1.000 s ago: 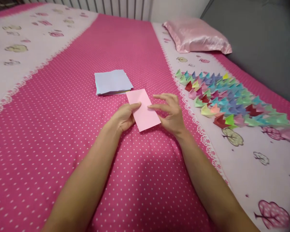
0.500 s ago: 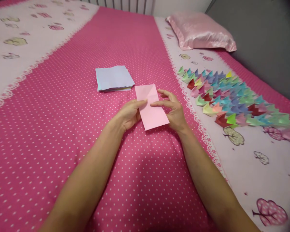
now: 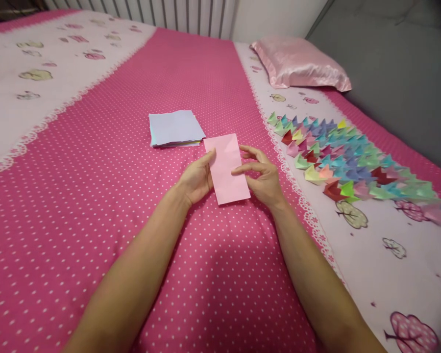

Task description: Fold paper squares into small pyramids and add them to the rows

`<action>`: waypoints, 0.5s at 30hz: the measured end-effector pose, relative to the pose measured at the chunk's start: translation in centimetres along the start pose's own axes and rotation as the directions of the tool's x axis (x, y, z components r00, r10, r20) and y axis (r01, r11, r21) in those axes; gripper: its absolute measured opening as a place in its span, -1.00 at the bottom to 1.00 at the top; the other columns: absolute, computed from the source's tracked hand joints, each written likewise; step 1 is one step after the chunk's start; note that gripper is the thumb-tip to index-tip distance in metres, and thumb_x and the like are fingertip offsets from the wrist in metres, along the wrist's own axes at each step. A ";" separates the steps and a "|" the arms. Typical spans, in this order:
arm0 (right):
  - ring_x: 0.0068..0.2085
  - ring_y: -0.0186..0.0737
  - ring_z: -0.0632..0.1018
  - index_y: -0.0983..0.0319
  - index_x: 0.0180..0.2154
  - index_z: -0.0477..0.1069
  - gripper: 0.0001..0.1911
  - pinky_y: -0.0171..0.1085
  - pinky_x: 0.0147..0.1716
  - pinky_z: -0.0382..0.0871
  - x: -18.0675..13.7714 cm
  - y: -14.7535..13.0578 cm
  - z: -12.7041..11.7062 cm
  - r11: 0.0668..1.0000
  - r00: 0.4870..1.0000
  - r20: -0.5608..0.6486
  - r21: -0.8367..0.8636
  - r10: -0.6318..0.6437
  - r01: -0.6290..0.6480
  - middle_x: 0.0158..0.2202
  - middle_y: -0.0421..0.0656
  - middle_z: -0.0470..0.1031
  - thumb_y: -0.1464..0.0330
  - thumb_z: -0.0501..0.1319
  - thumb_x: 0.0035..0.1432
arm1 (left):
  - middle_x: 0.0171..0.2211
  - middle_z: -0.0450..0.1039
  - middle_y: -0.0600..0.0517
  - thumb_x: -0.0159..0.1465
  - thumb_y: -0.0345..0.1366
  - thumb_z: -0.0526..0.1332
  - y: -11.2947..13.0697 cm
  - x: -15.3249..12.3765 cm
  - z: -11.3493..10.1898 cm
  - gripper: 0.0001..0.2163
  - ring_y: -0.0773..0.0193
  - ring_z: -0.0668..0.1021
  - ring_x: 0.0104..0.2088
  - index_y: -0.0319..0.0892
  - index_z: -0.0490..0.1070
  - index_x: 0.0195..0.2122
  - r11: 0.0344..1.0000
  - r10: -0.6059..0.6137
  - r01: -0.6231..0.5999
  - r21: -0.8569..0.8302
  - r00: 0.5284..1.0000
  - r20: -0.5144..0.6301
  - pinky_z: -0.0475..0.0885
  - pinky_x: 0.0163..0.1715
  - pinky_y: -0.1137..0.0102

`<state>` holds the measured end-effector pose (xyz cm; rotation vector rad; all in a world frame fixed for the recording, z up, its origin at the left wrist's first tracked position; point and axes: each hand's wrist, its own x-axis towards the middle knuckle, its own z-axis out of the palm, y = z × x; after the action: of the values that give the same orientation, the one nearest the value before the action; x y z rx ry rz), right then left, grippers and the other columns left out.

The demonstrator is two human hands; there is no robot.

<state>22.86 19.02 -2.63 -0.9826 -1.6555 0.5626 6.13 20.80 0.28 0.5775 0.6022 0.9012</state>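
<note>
A pink sheet of paper [image 3: 228,171], folded into a tall rectangle, is held up over the bed between both hands. My left hand [image 3: 198,179] grips its left edge, thumb on the front and the other fingers hidden behind. On the right edge, my right hand [image 3: 262,176] holds the paper too, with one finger lying across the front and the thumb lower down at the edge. Just beyond my left hand lies a stack of paper sheets [image 3: 176,126], pale lilac on top, with blue and yellow edges showing beneath.
Rows of small folded paper pieces [image 3: 356,159] in many colours stand on the right side of the bed. A pink satin pillow [image 3: 301,63] lies behind them, beside a grey panel [image 3: 385,68]. White radiator-like bars [image 3: 169,17] run along the back. The polka-dot bedspread [image 3: 95,206] spreads underneath.
The camera view has tilted up slightly, so everything sits lower. My left thumb has slid outward toward the paper's left edge, and the paper stands a little straighter.
</note>
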 end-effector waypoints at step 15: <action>-0.05 -0.19 0.44 0.03 -0.32 0.56 -0.85 -0.03 -0.03 0.35 0.2 0.3 -0.1 1.000 1.000 0.018 0.013 0.014 -0.014 0.04 -0.20 0.37 0.36 0.35 -0.02 | -0.28 0.56 -0.19 0.16 -0.53 0.11 -0.7 0.2 -0.5 -0.76 0.19 0.58 -0.29 -0.44 0.44 -0.16 0.993 0.000 0.008 0.115 0.998 -0.068 0.41 -0.06 0.28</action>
<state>22.99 19.36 -2.73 -0.9830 -1.6593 0.5927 6.25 20.70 -0.58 0.6511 0.7196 0.8893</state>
